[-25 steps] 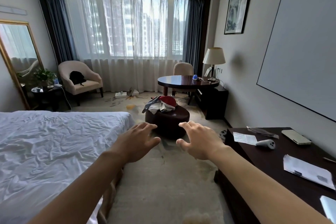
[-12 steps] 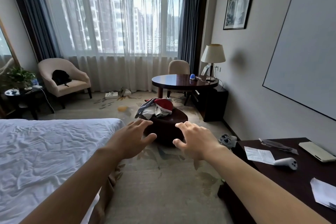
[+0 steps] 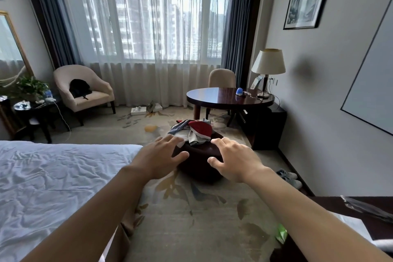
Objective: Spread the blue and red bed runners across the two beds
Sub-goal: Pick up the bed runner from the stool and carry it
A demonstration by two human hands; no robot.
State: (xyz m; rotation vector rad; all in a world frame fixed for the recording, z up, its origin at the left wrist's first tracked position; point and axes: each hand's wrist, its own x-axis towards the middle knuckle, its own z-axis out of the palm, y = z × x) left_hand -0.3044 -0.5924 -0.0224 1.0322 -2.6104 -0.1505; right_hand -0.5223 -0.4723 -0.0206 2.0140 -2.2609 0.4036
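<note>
A heap of crumpled cloth lies on a dark round ottoman [image 3: 200,161] in the middle of the room: a red runner [image 3: 202,128] on top and a blue-grey striped runner [image 3: 180,128] beside it. My left hand [image 3: 159,155] and my right hand [image 3: 234,159] are stretched out in front of me with spread fingers, holding nothing, short of the heap. A bed with a wrinkled white sheet [image 3: 53,181] fills the lower left. No second bed is in view.
A dark desk [image 3: 331,204] with papers juts in at lower right. A round wooden table [image 3: 217,97], a lamp [image 3: 268,66] and a chair stand behind the ottoman. An armchair [image 3: 85,89] sits by the window. Slippers [image 3: 289,177] lie by the right wall. Patterned carpet runs between bed and desk.
I have moved forward along the bed. The ottoman and cloth heap are closer, and the desk has slid to the lower right. Both hands stay outstretched and spread.
</note>
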